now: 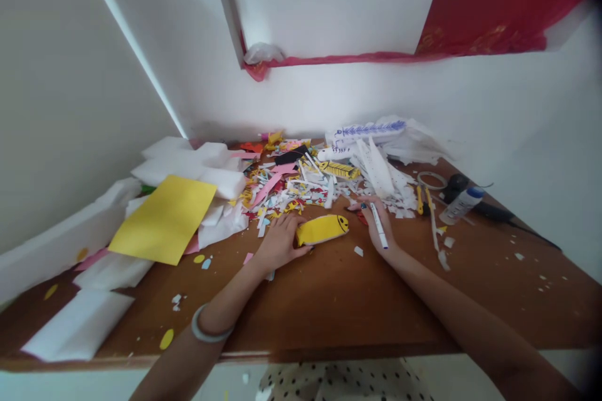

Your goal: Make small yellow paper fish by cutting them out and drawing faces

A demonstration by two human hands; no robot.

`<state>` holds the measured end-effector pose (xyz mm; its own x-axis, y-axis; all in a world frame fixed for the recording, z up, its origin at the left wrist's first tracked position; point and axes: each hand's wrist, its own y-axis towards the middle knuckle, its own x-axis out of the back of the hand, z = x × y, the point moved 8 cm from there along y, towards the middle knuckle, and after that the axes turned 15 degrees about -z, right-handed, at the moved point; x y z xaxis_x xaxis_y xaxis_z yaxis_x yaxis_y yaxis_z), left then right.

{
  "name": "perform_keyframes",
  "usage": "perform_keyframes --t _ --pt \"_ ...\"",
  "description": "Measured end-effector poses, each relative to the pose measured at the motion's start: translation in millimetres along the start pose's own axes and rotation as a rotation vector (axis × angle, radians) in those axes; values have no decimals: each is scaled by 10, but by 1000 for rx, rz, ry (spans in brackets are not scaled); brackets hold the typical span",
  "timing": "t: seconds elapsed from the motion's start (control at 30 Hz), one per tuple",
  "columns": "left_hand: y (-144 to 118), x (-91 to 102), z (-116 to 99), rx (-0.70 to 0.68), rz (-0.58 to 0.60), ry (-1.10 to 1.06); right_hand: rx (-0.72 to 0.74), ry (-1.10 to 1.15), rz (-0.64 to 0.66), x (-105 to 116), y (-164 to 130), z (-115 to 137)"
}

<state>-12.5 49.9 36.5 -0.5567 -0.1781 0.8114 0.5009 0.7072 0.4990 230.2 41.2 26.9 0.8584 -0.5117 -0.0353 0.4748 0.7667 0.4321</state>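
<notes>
My left hand (278, 242) rests on the brown table (329, 301) and grips the left end of a yellow paper roll (323, 229) with a drawn face and black marks. My right hand (379, 223) lies flat to the right of the roll with a white marker pen (379, 225) held between its fingers, tip pointing toward me. A grey bangle (207, 329) sits on my left wrist. Just behind both hands lies a heap of paper scraps (301, 185), white, yellow, pink and red.
A yellow sheet (164, 218) lies on white foam pieces (192, 163) at the left. A glue bottle (461, 205), tape ring (431, 179), small yellow cutter (420, 199) and black tool with cable (489, 210) sit at right. White walls close the back.
</notes>
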Motion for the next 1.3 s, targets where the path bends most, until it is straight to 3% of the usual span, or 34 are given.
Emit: perform_keyframes --t 0.27,0.6,0.93,1.3 --pt "14 7 -67 -70 -25 52 8 39 4 -27 -17 -17" --pt "14 3 37 -21 -41 134 12 78 6 -42 -29 -68" --pt "4 -35 38 80 21 -65 -2 38 1 -25 -42 -92" --pt "-58 -120 123 147 119 -132 -41 -1 11 5 -67 -144"
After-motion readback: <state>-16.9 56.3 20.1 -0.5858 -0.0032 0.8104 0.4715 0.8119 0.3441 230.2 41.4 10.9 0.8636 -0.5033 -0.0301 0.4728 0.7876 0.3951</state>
